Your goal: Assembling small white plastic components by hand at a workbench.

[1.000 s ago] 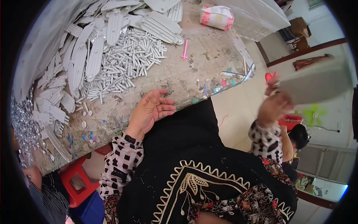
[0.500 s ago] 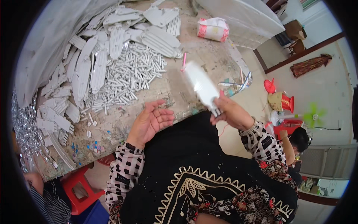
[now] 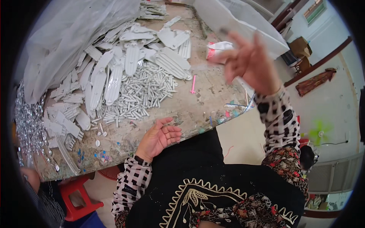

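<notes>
Grip: L hand (image 3: 158,138) loosely spread, empty; R hand (image 3: 249,62) splayed wide, blurred, no obj. evident. Tissue pack (image 3: 219,46), far R of desk (image 3: 213,102), partly behind R hand; loose white pegs (image 3: 152,84) beyond L hand. Risk (est.): stray R contact shifts pack; L brush scatters pegs.

Free passage over desk (image 3: 216,93): bare area to right of pink stick (image 3: 193,84), reachable across front edge, right of left hand (image 3: 156,140). Stick itself is small obstacle. Left of it, heap of small rods (image 3: 142,93) closes way; behind, flat white pieces (image 3: 115,84) and plastic sheet (image 3: 76,45) form higher barrier. Tissue pack (image 3: 221,46), partly hidden behind right hand (image 3: 254,66), occupies far side.
</notes>
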A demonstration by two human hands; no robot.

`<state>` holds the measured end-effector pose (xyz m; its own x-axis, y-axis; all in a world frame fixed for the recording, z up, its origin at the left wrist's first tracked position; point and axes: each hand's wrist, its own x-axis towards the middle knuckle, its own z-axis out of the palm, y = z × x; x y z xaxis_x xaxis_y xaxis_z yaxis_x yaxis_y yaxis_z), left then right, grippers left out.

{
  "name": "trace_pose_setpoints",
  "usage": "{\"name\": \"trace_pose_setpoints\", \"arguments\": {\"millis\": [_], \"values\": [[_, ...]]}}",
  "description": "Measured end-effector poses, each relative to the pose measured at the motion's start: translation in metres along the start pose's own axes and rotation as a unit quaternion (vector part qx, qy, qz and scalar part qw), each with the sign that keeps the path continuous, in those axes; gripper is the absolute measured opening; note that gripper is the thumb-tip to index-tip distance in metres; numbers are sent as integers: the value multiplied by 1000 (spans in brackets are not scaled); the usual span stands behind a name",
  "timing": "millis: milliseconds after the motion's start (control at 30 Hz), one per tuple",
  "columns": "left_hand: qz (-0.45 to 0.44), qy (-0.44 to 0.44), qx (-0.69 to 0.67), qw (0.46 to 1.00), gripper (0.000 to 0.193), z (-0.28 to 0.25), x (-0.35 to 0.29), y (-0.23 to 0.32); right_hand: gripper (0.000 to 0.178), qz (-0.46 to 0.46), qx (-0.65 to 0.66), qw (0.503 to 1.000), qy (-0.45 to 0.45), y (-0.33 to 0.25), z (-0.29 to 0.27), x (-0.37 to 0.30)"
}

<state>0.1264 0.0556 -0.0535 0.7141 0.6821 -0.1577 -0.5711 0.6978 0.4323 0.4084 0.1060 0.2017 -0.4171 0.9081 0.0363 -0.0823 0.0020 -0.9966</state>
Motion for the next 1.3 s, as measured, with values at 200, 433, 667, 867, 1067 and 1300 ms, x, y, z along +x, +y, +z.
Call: {"name": "trace_pose_setpoints", "arguments": {"millis": [200,433,667,867,1067,1300], "values": [[-10,-27,28,999,46,-3,0,1,39,106,-211,972,20,81,14,49],[-22,-35,27,999,44,0,0,3,39,-27,-543,828,139,180,-40,135],[-17,-31,36,999,46,-1,-3,2,42,55,-651,716,246,219,-19,160],[-25,-30,34,999,46,-1,-2,1,32,55,-346,910,223,206,-42,136],[6,17,74,997,46,5,-6,-2,23,137,94,979,117,177,40,77],[124,164,152,967,33,38,-11,13,27,95,64,988,99,218,111,42]]}}
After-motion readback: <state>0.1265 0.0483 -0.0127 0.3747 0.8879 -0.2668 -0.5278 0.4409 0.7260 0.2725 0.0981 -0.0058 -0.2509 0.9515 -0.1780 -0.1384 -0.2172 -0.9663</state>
